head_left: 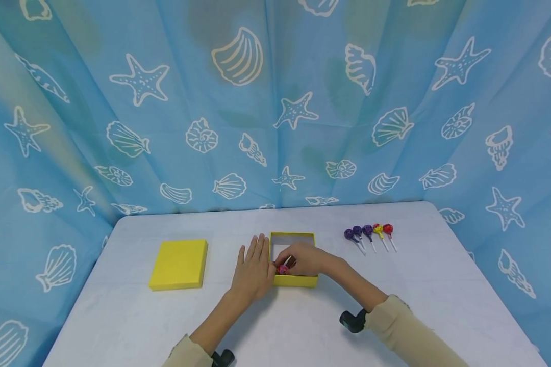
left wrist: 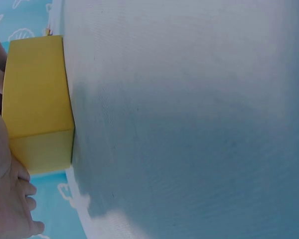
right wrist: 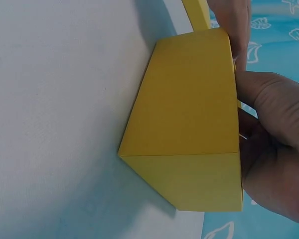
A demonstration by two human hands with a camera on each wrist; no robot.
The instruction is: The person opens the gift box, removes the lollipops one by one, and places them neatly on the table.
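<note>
An open yellow box (head_left: 298, 235) stands in the middle of the white table (head_left: 303, 326). My left hand (head_left: 253, 268) lies flat, fingers straight, against the box's left wall. My right hand (head_left: 303, 259) reaches into the box and pinches a pink-wrapped lollipop (head_left: 282, 269) at the box's near left corner. In the left wrist view the box (left wrist: 37, 99) fills the left edge beside my left hand (left wrist: 10, 199). The right wrist view shows the box's outer walls (right wrist: 189, 144) with my right hand (right wrist: 279, 159) over its rim.
The yellow lid (head_left: 179, 264) lies flat to the left of the box. Several lollipops (head_left: 369, 233), purple, yellow and red, lie in a row to the right. A blue curtain with shells and starfish (head_left: 275, 102) surrounds the table.
</note>
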